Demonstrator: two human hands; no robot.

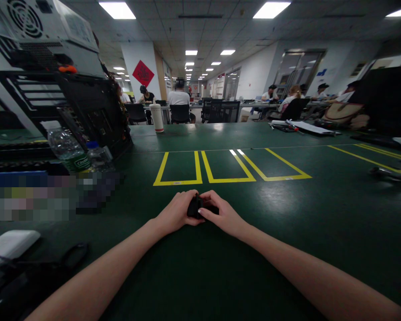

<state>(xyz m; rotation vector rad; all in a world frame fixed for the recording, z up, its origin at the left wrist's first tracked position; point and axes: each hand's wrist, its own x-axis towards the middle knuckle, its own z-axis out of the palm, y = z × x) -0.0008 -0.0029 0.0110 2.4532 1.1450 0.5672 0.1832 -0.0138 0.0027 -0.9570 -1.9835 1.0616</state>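
Note:
A small black object [196, 207] sits on the dark green table [287, 214], gripped from both sides. My left hand [176, 211] curls round its left side with closed fingers. My right hand [220, 213] pinches its right side, thumb on top. Most of the object is hidden by my fingers, so I cannot name it. Both forearms reach in from the bottom edge. Three yellow-taped boxes [227, 167] lie just beyond my hands.
At left stand an open computer case [53, 89], two plastic water bottles [67, 149] and a white pad [8, 245]. A white cup [157, 117] stands farther back. Papers [304, 127] and a tool [387, 173] lie at right. Several people sit at far desks.

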